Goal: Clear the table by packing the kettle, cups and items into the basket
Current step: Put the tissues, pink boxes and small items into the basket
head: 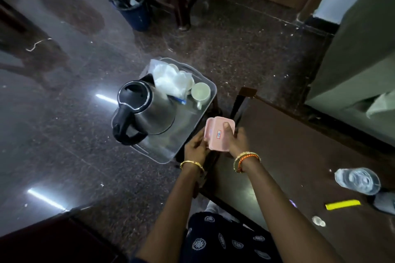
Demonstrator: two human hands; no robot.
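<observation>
A clear plastic basket (pixel 183 147) stands on a low dark stool left of the brown table (pixel 299 145). In it stand a steel kettle (pixel 149 113) with a black handle, a white cup (pixel 200 91) and crumpled white paper or plastic (pixel 171 80). A small pink lidded box (pixel 218 134) with a white sticker hovers over the basket's right edge. My right hand (pixel 237 139) grips it from the right with the thumb on the lid. My left hand (pixel 195 144) holds its left side.
On the table at the right lie a clear plastic bottle (pixel 358 180), a yellow strip (pixel 343 204) and a small clear cap (pixel 319 221). A blue bin (pixel 133 6) with a black liner and chair legs (pixel 181 6) stand on the polished floor beyond.
</observation>
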